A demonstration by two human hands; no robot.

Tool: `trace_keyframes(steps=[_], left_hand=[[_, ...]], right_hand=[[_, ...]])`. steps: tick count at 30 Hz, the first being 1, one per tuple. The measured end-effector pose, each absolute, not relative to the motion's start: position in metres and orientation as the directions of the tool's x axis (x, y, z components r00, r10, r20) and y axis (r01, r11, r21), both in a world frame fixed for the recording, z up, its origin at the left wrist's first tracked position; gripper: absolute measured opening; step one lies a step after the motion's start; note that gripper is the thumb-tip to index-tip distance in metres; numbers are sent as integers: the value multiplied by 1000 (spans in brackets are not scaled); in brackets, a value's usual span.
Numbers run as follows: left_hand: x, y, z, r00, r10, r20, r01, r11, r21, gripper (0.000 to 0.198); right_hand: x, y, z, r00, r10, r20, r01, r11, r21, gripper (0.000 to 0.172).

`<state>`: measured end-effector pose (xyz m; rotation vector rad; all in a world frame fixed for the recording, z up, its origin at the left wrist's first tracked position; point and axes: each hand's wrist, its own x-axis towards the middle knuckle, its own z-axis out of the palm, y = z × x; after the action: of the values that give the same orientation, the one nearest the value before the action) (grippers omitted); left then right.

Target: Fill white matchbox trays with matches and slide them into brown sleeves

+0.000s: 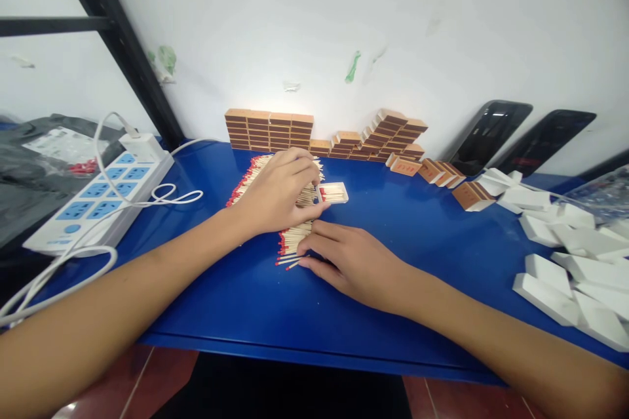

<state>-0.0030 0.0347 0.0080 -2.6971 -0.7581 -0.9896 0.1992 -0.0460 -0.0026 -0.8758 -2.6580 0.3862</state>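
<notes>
Two hands on the matches [293,240], mid-bench [236,304]. Right hand [351,261] is nearest: mostly flat, fingers extended, tips pressing on the near end of the match row, gripping nothing that I can see. Left hand [280,195] is just beyond it, fingers curled over a bunch of matches. It looks like a real grip, thumb tip close to the open tray [333,193], which already has a few matches in it.

My read on doing this well: keep the red heads all one way, take a small bunch, square the ends against the bench before lifting, and use the flat hand to stop the row fanning out.

Around: power strip [98,199] and looped cable [170,196] on the left, near the left forearm, so a snag risk. White trays [555,288] are piled on the right, well apart. Boxes [269,130] are stacked along the wall behind, with loose ones [442,173] to the right of them. Two phones [489,134] lean on the wall. Nothing lies between the hands and the tray.
</notes>
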Motion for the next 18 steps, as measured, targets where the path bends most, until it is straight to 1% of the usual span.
trace_keyframes(steps=[8, 11, 13, 15, 18], left_hand=[[-2, 35, 7, 650, 426, 629, 515, -856, 48, 23], [-2, 35, 8, 651, 428, 627, 517, -855, 47, 24], [-3, 36, 8, 655, 426, 624, 518, -854, 39, 26], [-3, 37, 8, 661, 426, 617, 518, -854, 35, 28], [-4, 37, 8, 672, 431, 602, 514, -857, 39, 30]], right_hand=[[195, -48, 2, -752, 644, 142, 567, 741, -361, 14], [198, -47, 5, -755, 642, 132, 563, 739, -369, 15], [205, -44, 9, -747, 643, 169, 556, 744, -370, 15], [215, -36, 15, -720, 650, 244, 556, 750, -358, 13], [236, -17, 22, -656, 658, 369, 590, 752, -293, 12]])
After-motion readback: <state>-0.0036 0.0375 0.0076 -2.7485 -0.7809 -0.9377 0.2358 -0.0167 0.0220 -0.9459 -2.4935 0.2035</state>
